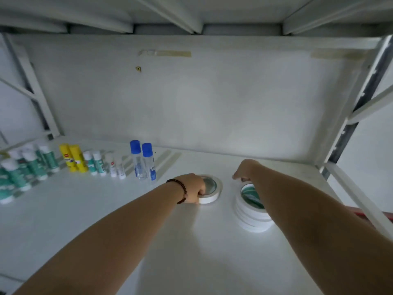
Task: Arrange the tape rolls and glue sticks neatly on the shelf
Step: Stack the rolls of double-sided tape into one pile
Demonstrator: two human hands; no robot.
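Tape roll [209, 191], flat on the shelf [106, 209], is gripped by curled left-hand fingers [201, 189]; at its 3 o'clock, the right hand [244, 170] touches a stacked-roll pile [252, 211], finger state indiscernible. Glue sticks [74, 158] are lined up at 9 o'clock.

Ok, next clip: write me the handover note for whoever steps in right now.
Left hand grips a single tape roll lying flat on the shelf.
Right hand touches the far rim of the tape stack; its fingers are hidden.
Done: glue sticks stand in rows at the left, blue-capped bottles beside them.
Left: probably add the single roll to the stack and square it.
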